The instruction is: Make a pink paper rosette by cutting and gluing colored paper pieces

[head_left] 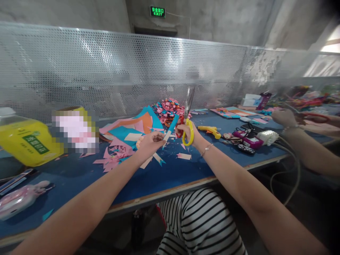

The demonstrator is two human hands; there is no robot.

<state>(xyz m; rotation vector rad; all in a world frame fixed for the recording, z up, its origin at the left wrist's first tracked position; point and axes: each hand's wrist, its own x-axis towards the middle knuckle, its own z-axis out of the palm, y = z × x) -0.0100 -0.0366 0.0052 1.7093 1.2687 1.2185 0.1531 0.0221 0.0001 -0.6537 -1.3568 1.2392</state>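
Observation:
My left hand (152, 142) pinches a narrow blue paper strip (174, 124) with a pale lower end, tilted up over the table. To its right, my right hand (188, 131) has its fingers around scissors (189, 99) with yellow and red handles, blades pointing up. The strip's upper end is close to the scissors; whether they touch I cannot tell. Below my hands lie a pale strip with a notched blue end (159, 159) and a small pink-and-cream piece (184, 156). Beside my left wrist is a pile of pink paper cuttings (117, 152).
Behind my hands are paper sheets (148, 120) and a heap of small coloured pieces (170, 106). A yellow glue gun (209, 131) and a white power strip (267, 136) lie right. A yellow-labelled jug (29, 138) stands left. Another person's hand (285, 115) works at far right.

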